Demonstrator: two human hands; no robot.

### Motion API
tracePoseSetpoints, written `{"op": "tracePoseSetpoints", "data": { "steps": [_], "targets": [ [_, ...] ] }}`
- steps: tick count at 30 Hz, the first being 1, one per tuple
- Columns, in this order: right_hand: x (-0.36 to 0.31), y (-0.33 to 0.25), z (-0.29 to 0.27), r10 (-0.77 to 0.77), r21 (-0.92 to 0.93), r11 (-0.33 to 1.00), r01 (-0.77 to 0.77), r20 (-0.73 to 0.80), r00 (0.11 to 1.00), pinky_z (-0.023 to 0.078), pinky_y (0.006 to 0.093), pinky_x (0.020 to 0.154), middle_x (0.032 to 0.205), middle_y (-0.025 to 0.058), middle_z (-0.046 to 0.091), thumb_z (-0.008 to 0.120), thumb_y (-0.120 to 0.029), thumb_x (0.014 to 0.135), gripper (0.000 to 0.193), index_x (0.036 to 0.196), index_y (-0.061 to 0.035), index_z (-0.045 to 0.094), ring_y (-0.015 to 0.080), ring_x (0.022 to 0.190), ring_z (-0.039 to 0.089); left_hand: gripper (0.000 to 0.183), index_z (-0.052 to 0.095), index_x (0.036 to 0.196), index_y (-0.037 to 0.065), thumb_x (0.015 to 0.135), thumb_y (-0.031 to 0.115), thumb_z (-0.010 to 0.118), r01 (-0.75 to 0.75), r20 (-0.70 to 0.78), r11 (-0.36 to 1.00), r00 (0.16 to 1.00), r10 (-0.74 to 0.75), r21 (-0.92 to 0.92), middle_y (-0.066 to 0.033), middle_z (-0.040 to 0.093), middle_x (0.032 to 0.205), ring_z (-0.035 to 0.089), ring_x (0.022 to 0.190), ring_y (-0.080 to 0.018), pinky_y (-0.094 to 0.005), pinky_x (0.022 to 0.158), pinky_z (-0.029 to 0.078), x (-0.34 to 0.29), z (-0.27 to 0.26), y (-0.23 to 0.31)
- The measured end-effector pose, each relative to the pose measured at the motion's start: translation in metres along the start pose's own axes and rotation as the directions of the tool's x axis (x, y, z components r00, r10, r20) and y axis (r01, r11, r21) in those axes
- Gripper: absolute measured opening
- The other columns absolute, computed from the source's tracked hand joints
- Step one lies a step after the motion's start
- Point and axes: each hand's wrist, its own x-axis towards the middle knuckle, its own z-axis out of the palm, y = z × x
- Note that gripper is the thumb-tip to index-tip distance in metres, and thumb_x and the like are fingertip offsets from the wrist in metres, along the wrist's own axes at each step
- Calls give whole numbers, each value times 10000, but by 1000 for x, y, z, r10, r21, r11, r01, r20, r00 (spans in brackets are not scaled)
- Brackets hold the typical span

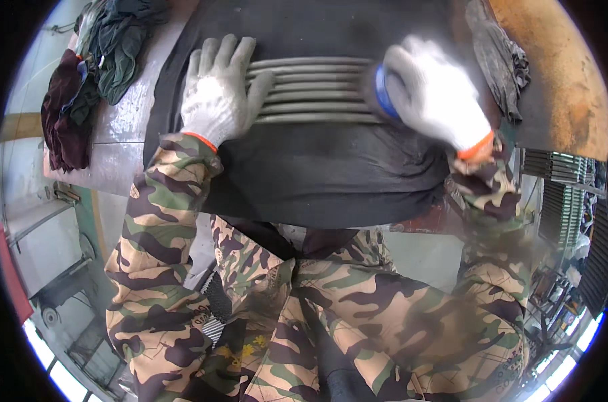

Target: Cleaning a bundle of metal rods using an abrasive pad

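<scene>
Several slim grey metal rods (317, 96) lie side by side, running left to right, on a black cloth (317, 167) spread over the table. My left hand (217, 94), in a white knit glove with an orange cuff edge, rests flat at their left ends, fingers stretched and thumb across some rods. At the right ends, my right hand (438, 90), gloved alike and smeared by motion, is closed round a round thing with a blue rim (384, 92). That thing sits against the rod ends; its kind is hidden by the hand and blur.
Dark green and maroon cloths (119, 57) are heaped on the table at the far left. A grey rag (495, 60) lies at the far right beside a worn brown board (549, 74). Stacked metal bars (562, 167) stand lower right, beyond the table edge.
</scene>
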Motion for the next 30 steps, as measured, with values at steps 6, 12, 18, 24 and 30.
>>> {"op": "tracePoseSetpoints", "data": {
  "steps": [6,12,18,24,30],
  "targets": [
    [-2,14,2,37,-102,994,-40,-31,999,596,494,691,907,107,643,682,-226,910,147,1037,-151,681,328,860,705,649,486,1612,103,1066,435,597,30,18,1000,999,-31,8,-246,475,1649,375,1559,-486,-562,1313,251,-2,1,2],
    [19,13,8,15,-79,997,-25,-118,993,555,485,691,945,155,635,644,-109,919,75,993,-93,644,385,795,646,615,579,1430,2,953,371,700,-106,-237,990,963,125,93,-207,611,1361,549,1270,-445,-555,1126,415,-5,11,-7],
    [15,-10,10,-45,-24,999,45,3,999,592,470,671,878,96,649,696,-222,907,106,985,-152,687,318,822,712,645,558,1455,-4,946,363,707,-92,-195,991,975,110,101,-228,585,1404,516,1327,-447,-565,1170,375,-27,6,-5],
    [12,-4,11,-46,-42,998,44,-41,998,566,494,693,935,151,635,668,-168,940,159,1077,-90,652,366,793,670,637,572,1437,-4,935,356,728,-100,-229,992,966,116,82,-226,594,1386,531,1302,-435,-561,1146,394,-15,14,-1],
    [25,8,21,-9,-104,995,3,-60,998,571,493,718,926,146,632,642,-131,934,145,1071,-83,657,369,879,667,587,604,1394,5,937,352,727,-95,-236,993,966,108,69,-194,614,1325,555,1239,-400,-533,1106,418,-14,7,-1]
  ]
}}
